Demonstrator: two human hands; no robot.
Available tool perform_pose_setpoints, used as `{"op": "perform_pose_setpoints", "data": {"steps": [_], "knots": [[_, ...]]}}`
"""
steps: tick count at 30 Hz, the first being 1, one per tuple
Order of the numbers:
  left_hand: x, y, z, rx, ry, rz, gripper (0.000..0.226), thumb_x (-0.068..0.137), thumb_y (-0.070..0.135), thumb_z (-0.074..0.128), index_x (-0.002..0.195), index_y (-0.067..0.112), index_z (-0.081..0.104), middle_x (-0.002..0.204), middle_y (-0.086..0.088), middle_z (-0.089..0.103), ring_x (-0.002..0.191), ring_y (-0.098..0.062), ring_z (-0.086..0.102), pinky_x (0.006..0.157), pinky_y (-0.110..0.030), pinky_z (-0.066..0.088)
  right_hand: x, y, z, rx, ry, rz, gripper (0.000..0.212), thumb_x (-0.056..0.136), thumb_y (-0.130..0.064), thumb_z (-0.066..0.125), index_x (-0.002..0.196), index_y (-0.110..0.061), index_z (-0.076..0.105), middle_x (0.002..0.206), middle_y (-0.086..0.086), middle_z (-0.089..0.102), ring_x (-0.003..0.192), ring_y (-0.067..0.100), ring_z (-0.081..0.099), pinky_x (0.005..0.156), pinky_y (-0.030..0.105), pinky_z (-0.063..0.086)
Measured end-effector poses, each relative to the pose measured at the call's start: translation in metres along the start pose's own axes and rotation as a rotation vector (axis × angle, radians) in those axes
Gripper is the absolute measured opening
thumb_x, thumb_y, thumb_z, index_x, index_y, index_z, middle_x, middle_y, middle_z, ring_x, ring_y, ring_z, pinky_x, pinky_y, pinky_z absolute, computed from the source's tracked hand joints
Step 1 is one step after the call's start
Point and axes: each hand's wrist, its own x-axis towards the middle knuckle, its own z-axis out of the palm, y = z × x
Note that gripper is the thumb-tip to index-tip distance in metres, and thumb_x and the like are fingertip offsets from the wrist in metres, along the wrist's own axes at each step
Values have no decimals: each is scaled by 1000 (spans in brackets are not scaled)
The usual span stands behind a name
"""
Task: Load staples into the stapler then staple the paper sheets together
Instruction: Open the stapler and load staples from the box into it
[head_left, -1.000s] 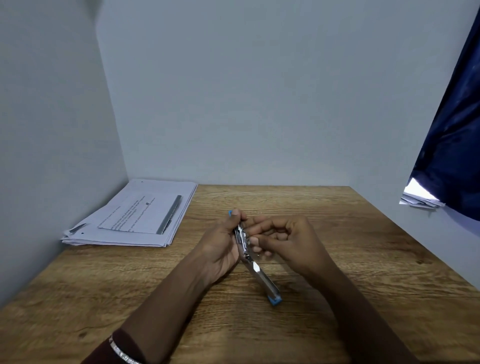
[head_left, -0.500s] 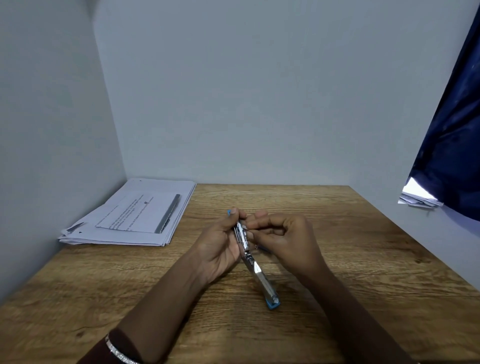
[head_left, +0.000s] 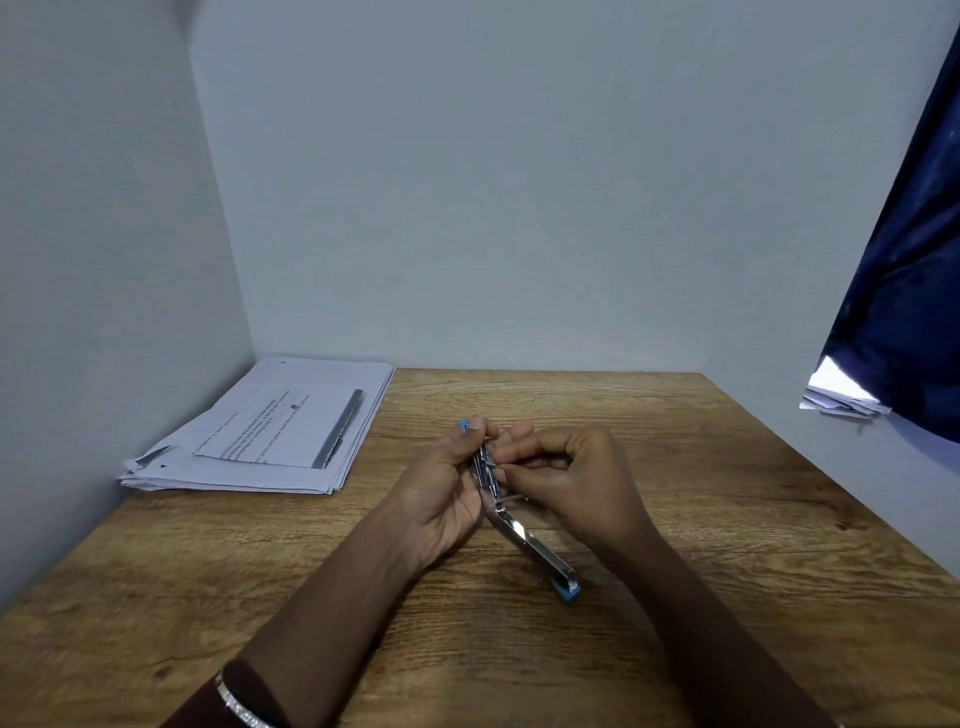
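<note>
A small blue and metal stapler (head_left: 524, 538) is folded open above the middle of the wooden table (head_left: 727, 519). My left hand (head_left: 441, 493) grips its upper half, whose blue tip shows above my thumb. The lower arm slants down to the right and ends in a blue tip near the table. My right hand (head_left: 576, 478) has its fingers curled and pinched at the metal staple channel; whatever they pinch is too small to make out. A stack of printed paper sheets (head_left: 260, 431) lies at the table's back left corner.
A dark pen (head_left: 340, 428) lies on top of the paper stack. Grey walls close in the table on the left and at the back. A dark blue curtain (head_left: 904, 291) hangs at the right, with more papers (head_left: 841, 397) under its edge.
Both hands and the stapler have stayed in nearly the same place. My right hand's fingers have shifted slightly at the staple channel.
</note>
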Motion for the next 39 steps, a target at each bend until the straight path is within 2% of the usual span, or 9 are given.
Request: {"op": "perform_pose_setpoints", "data": {"steps": [4, 8, 13, 16, 18, 24, 32, 36, 39], "knots": [[1, 0, 0, -40, 11, -7, 16, 104, 13, 48, 95, 3, 57, 130, -36, 62, 129, -50, 55, 114, -69, 31, 2, 0, 3, 1, 23, -6, 17, 75, 2, 83, 84, -12, 82, 85, 0, 81, 76, 16, 79, 76, 44, 66], [1, 0, 1, -37, 22, 8, 20, 105, 14, 48, 92, 3, 58, 110, -33, 71, 113, -45, 65, 112, -67, 35, 2, 0, 3, 74, 46, -2, 20, 74, 7, 82, 85, -10, 80, 86, 5, 81, 79, 22, 79, 78, 47, 65], [3, 1, 1, -48, 44, 20, 21, 105, 15, 47, 91, 3, 57, 132, -35, 62, 132, -45, 54, 116, -63, 34, 1, 1, 2, 163, 59, 27, 19, 74, 6, 83, 87, -8, 78, 86, 7, 82, 82, 25, 80, 78, 50, 65], [3, 0, -1, -43, 10, 21, 18, 103, 14, 49, 91, 4, 57, 126, -33, 66, 119, -42, 65, 96, -62, 53, 1, 2, 4, 172, 51, 39, 20, 73, 5, 84, 86, -9, 79, 87, 8, 82, 83, 26, 80, 81, 50, 64], [3, 0, -2, -48, -5, 16, 16, 103, 14, 49, 92, 4, 57, 126, -33, 66, 117, -43, 67, 89, -62, 57, 0, 2, 6, 177, 47, 42, 19, 73, 4, 85, 84, -11, 79, 86, 8, 82, 83, 25, 79, 81, 49, 64], [7, 0, -7, -49, -9, 23, 14, 100, 14, 52, 91, 4, 57, 129, -33, 65, 122, -40, 64, 113, -59, 38, 0, 3, 5, 210, 73, 28, 16, 74, -3, 87, 85, -11, 78, 86, 9, 81, 83, 27, 79, 80, 50, 64], [5, -1, -7, -62, -61, 16, 14, 104, 14, 50, 96, 4, 57, 134, -34, 61, 126, -45, 60, 93, -61, 55, 1, 3, 8, 186, 60, 46, 17, 74, 1, 85, 84, -12, 79, 87, 9, 81, 84, 29, 79, 83, 52, 63], [5, -1, -7, -48, -58, 12, 16, 105, 14, 48, 96, 4, 57, 137, -35, 58, 130, -45, 56, 98, -63, 52, 1, 4, 10, 158, 55, 29, 16, 74, 0, 86, 82, -12, 79, 86, 7, 81, 83, 26, 79, 81, 48, 64], [4, 0, -6, -59, -40, 8, 18, 104, 14, 49, 92, 3, 59, 133, -33, 62, 122, -40, 64, 90, -59, 58, 2, 8, 9, 140, 30, 40, 17, 71, -1, 88, 80, -12, 79, 83, 7, 81, 81, 25, 79, 79, 47, 65]]}}
